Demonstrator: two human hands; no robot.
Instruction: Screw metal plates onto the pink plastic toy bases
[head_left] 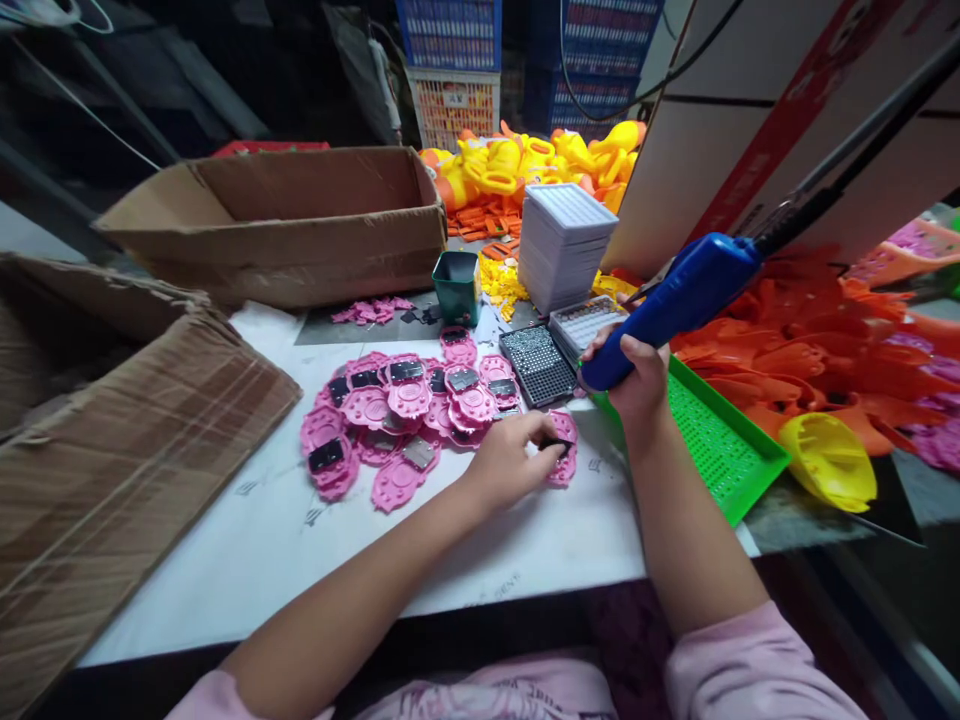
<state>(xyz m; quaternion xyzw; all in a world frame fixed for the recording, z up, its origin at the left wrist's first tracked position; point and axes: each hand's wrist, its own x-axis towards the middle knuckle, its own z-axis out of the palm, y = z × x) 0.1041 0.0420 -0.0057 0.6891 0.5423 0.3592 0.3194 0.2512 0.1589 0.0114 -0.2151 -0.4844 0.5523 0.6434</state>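
Observation:
My left hand [514, 455] rests on the white tabletop [247, 540] with its fingers pinched on a pink plastic part [564, 455] that carries a small dark insert. My right hand [637, 375] is wrapped around the handle of a blue electric screwdriver [675, 300], which hangs from a cable and tilts down toward that part. A pile of several pink parts [405, 410] with dark inserts lies just left of my left hand. A black screw tray [536, 362] sits behind the held part.
A green tray [720, 450] lies to the right, beside orange parts [795, 350] and a yellow piece [829, 458]. A stack of grey trays [562, 245], a green cup [456, 285] and open cardboard boxes [285, 220] stand behind and left.

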